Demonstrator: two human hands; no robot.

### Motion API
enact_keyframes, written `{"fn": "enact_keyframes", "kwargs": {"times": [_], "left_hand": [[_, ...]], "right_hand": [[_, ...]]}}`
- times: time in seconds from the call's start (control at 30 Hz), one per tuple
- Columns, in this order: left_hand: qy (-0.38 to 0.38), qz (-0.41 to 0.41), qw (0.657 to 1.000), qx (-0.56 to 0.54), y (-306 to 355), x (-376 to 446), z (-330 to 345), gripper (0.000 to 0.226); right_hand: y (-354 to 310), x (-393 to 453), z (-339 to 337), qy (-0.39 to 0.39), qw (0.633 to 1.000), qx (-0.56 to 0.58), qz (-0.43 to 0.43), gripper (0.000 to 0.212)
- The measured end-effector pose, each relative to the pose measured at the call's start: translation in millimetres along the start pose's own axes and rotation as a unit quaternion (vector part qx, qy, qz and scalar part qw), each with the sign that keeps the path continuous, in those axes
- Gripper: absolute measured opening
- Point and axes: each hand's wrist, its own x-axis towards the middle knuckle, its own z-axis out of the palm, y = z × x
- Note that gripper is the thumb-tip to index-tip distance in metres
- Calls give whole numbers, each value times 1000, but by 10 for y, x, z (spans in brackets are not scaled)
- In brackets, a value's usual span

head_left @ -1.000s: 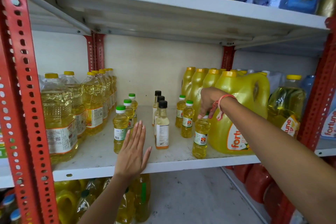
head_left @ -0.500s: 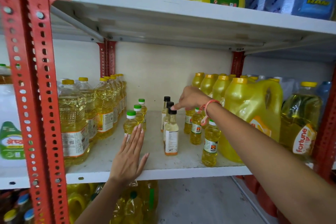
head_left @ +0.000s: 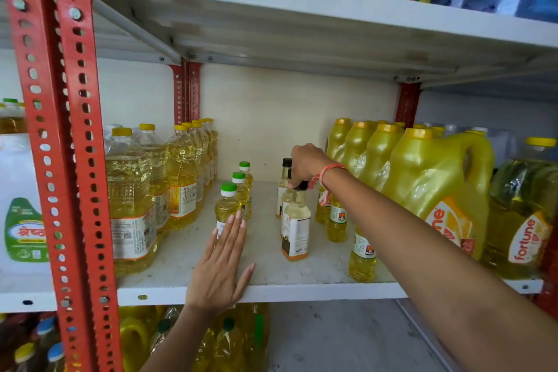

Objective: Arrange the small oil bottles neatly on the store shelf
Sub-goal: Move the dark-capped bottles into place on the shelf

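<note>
Three green-capped bottles [head_left: 228,211] left, perhaps three black-capped bottles [head_left: 296,228] center.

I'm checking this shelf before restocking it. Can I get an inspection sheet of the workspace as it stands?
Surface: white middle shelf, dusty, bare patch in the centre.
Job's things: three green-capped small bottles in a file at left; three black-capped bottles in a file at centre; a third file of small bottles at right, caps hidden by the arm.
Clutter: nothing seen.
Grips: left hand flat, fingertips at the front green-capped bottle; right hand closed over the black caps.
Cables: nothing seen.
Surroundings: large clear oil bottles left, yellow jugs right, red slotted upright, stocked shelves above and below.
</note>
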Motion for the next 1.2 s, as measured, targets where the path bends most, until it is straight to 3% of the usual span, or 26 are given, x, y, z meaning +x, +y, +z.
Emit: {"fn": "enact_keyframes", "kwargs": {"times": [0.1,0.27,0.53,0.67,1.2], "left_hand": [[4,-3,1000,-7,-3,-3,1,72],[2,-9,1000,-7,-5,-10,2,72],[-1,-12,1000,-15,-6,-13,13,71],[-2,-13,1000,-14,-3,-18,19,71],[-7,-20,1000,-3,3,-14,16,71]], "right_hand": [[25,25,-59,-42,999,13,5,38],[80,-13,-138,-93,993,69,-4,36],[63,4,-27,-44,998,40,14,34],[69,5,-59,-76,995,57,17,44],[118,-150,-152,-114,990,82,4,43]]}}
